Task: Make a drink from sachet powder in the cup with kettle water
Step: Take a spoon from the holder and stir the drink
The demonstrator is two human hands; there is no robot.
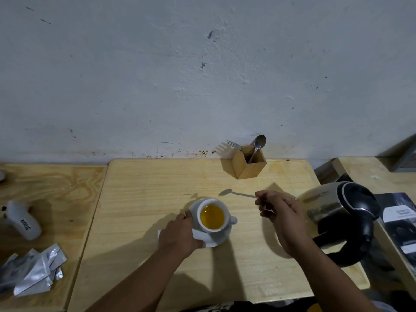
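A white cup [203, 208] full of yellow-orange liquid stands on a white saucer [221, 235] in the middle of the wooden table [144, 199]. My left hand [177, 237] grips the saucer's left edge beside the cup, with a white paper under it. My right hand [281, 219] holds a small metal teaspoon [236, 193] by its handle, the bowl pointing left, above the table to the right of the cup. A steel and black kettle [344, 219] stands just right of my right hand.
A wooden holder [247, 164] with a spoon and a fork stands at the back by the wall. Several silver sachets [33, 271] and a white device [22, 221] lie on the left table. A booklet [400, 221] lies far right.
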